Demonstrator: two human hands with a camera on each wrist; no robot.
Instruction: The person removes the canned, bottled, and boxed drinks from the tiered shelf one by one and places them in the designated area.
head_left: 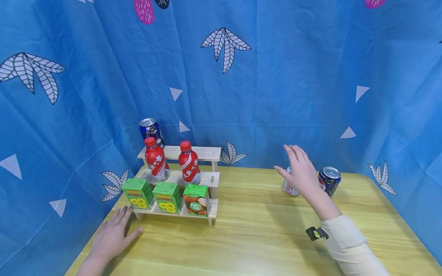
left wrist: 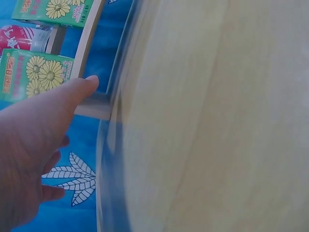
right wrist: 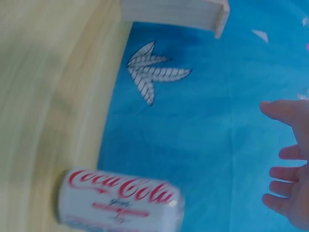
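My right hand [head_left: 302,172] hovers over the back right of the table, fingers spread and holding nothing. Just below and behind it stands a white Coca-Cola can [head_left: 289,188], partly hidden by the hand in the head view; the right wrist view shows its red lettering. A dark blue can [head_left: 330,180] stands right of that hand. At the front left corner of a three-tier wooden shelf [head_left: 214,207] is my left hand [head_left: 111,237], fingers extended, thumb apart. Closest to it is a green drink carton [head_left: 138,193] with yellow flowers, on the lowest tier.
The lowest tier also bears another flowered green carton [head_left: 167,197] and a green and brown carton [head_left: 195,200]. Two red-capped bottles, one left [head_left: 157,161] and one right [head_left: 189,165], stand on the middle tier. On the top tier is a blue can [head_left: 149,128]. A blue curtain [head_left: 276,76] encloses the table.
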